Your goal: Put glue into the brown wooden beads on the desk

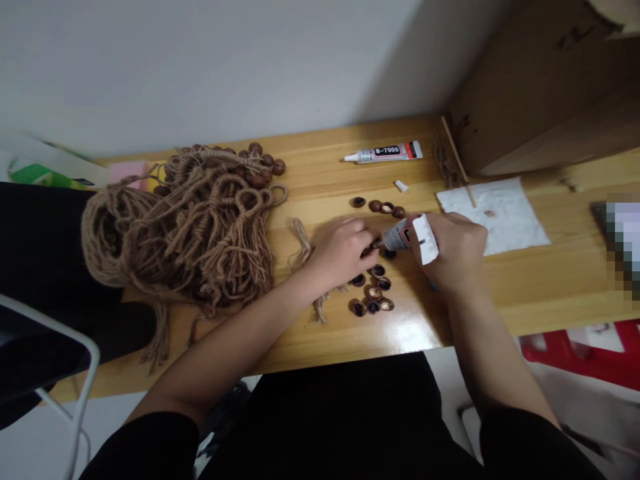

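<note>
My right hand (453, 248) is closed around a small glue tube (400, 235) with a peeling white label, its nozzle pointing left. My left hand (341, 251) is closed in a pinch on a brown nut shell half (374, 244) right at the nozzle tip. Several more shell halves (373, 290) lie on the wooden table (550, 287) just below my hands, and a short row of shell halves (379, 206) lies just beyond them.
A big heap of knotted jute cord with brown beads (195, 227) fills the table's left. A second glue tube (385, 153) and its cap (401, 186) lie farther back. A white tissue (495, 213), a thin stick (457, 157) and a cardboard box (545, 87) sit right.
</note>
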{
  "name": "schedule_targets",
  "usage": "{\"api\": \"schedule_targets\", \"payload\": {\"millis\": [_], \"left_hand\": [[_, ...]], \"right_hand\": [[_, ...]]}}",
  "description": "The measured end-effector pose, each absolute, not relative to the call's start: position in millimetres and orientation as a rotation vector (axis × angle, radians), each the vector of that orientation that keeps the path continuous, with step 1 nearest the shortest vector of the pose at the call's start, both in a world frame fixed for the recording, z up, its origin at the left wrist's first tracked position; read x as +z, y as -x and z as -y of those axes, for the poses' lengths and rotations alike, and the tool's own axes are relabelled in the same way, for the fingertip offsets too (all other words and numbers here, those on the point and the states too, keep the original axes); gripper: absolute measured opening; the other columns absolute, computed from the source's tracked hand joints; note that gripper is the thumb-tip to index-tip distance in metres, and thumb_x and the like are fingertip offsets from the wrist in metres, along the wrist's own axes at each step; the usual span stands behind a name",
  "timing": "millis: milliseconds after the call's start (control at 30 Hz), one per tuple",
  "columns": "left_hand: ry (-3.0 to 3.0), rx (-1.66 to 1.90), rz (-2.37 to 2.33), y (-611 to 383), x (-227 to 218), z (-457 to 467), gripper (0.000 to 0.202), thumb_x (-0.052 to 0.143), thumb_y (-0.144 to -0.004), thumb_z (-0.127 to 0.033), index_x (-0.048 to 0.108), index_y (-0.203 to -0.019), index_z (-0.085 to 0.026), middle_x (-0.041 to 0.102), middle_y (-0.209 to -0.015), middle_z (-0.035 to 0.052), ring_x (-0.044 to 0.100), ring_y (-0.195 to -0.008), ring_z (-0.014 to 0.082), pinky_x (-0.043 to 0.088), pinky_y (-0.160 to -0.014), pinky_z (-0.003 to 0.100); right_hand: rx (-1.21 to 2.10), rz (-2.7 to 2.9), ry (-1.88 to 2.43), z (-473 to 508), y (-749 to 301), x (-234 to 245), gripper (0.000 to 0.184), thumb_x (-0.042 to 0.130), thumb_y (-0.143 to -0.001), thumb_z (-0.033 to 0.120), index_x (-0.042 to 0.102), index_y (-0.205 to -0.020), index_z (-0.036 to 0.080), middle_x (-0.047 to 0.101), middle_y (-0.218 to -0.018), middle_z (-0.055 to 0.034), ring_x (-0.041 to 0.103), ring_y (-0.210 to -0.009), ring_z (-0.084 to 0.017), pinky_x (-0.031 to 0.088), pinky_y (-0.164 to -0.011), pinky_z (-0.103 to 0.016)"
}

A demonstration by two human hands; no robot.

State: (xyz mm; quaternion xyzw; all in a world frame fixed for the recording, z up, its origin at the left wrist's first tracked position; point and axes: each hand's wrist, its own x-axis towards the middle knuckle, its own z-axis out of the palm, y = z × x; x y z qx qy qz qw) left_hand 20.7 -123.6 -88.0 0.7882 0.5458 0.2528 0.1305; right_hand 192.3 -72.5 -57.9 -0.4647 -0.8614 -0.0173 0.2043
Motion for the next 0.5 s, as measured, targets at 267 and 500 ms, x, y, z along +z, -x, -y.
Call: {"api": "schedule_targets", "payload": {"millis": [267,500], "left_hand": [[-2.296,0.723,-1.591,-20.3,-86.4,123.3,0.016,0.059,-0.083,-0.025,0.068,-0.082,-0.013,0.063,-0.078,0.0062,0.059,-0.076,0.0197,0.049,-0.069,0.035],[-2.307,0.709,-1.587,-20.6,-85.8,123.1,0.017,0.058,-0.083,-0.024,0.068,-0.081,-0.012,0.060,-0.075,0.0058,0.057,-0.075,0.0188,0.047,-0.068,0.032]], "right_hand": [[-0.042,2.386,1.326,72.5,-193.3,-58.8,0.027,0.042,-0.080,0.031,0.058,-0.063,0.017,0.048,-0.049,-0.0038,0.042,-0.048,-0.014,0.030,-0.052,-0.027],[-0.091,2.322,1.334,72.5,-192.4,-59.3,0.034,0.042,-0.084,0.033,0.053,-0.055,0.018,0.043,-0.046,-0.0029,0.036,-0.047,-0.012,0.024,-0.049,-0.026]]}}
